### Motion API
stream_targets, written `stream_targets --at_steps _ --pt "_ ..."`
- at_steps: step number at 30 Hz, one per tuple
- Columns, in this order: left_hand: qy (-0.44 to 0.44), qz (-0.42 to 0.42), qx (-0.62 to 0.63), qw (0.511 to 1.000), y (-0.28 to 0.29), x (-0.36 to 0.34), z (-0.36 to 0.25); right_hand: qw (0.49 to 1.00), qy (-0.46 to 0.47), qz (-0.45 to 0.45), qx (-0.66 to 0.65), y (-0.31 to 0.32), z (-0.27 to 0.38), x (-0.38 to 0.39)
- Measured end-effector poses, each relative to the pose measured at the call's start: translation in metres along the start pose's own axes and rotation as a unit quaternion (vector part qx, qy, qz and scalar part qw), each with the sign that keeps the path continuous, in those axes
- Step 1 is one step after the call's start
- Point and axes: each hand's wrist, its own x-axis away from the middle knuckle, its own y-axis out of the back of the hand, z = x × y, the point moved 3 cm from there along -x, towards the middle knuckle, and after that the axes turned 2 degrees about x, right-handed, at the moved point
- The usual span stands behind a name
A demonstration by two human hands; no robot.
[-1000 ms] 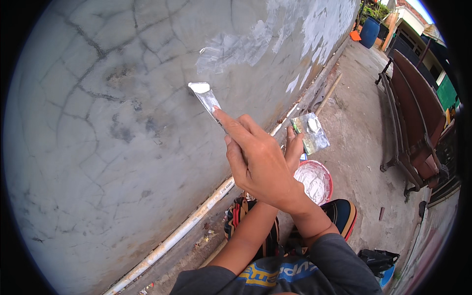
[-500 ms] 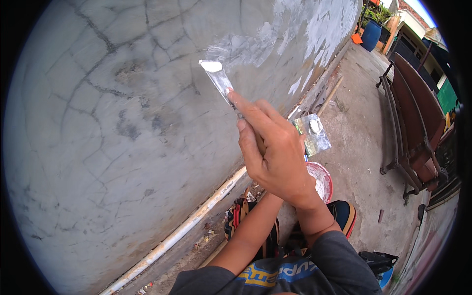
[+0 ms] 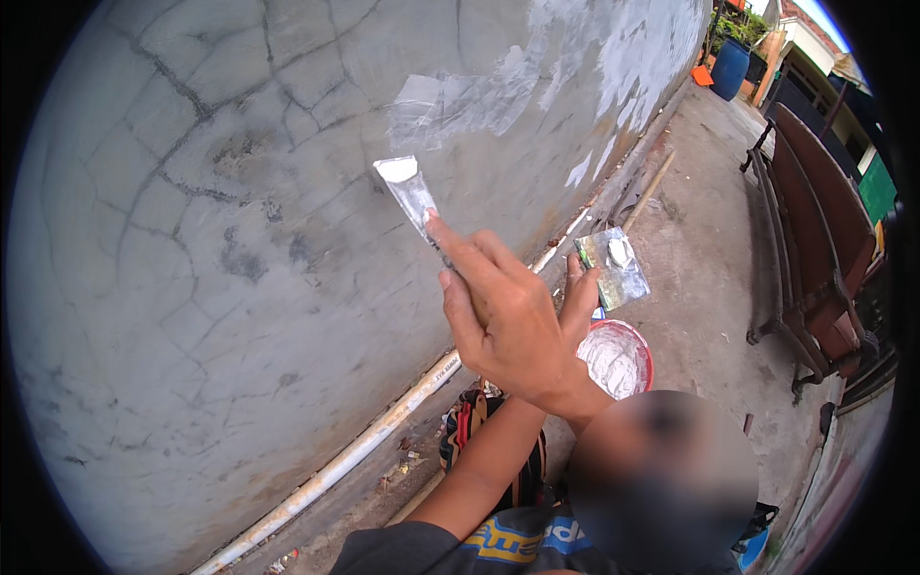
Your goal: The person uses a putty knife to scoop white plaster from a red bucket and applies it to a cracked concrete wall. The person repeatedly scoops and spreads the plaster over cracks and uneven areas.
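Note:
My right hand [image 3: 513,331] grips a putty knife [image 3: 412,196], index finger stretched along its blade. White putty sits on the blade's end, which is in front of or against the cracked grey wall [image 3: 316,316]; I cannot tell if it touches. Just above the blade is a thin whitish smear [image 3: 422,110] on the wall. My forearms cross, the left passing beneath. Partly hidden behind the right hand, my left hand [image 3: 579,299] grips a flat rectangular plate [image 3: 628,285] bearing a lump of putty [image 3: 621,253]. Below it is a red-rimmed bucket [image 3: 651,362] holding white putty.
A white pipe [image 3: 383,422] runs along the wall's foot amid debris. Beyond the plate, a stick [image 3: 652,187] lies on the concrete ground. At right stands a long brown bench [image 3: 815,211]; a blue barrel [image 3: 729,69] is at the far end. A round blur covers the lower right.
My right hand and the putty knife have moved slightly left and down, off the smear. More of my left hand and of the bucket now shows. The smear reaches a little farther down.

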Motion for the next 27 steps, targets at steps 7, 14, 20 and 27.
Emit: stream_targets --at_steps 7,14,20,27 --pt "-0.183 -0.087 -0.239 0.949 0.02 0.01 -0.018 0.999 0.019 -0.025 0.042 0.036 -0.002 -0.06" --pt "0.066 0.024 0.14 0.988 0.005 -0.005 -0.001 0.999 -0.02 0.046 0.011 0.003 -0.007 -0.006" --pt "0.124 0.002 0.124 0.984 0.011 -0.003 -0.004 0.995 0.033 -0.047 0.087 0.04 -0.016 -0.059" --pt "0.061 0.016 0.123 0.99 0.008 -0.01 0.009 1.0 -0.011 0.004 0.016 0.002 -0.028 -0.015"
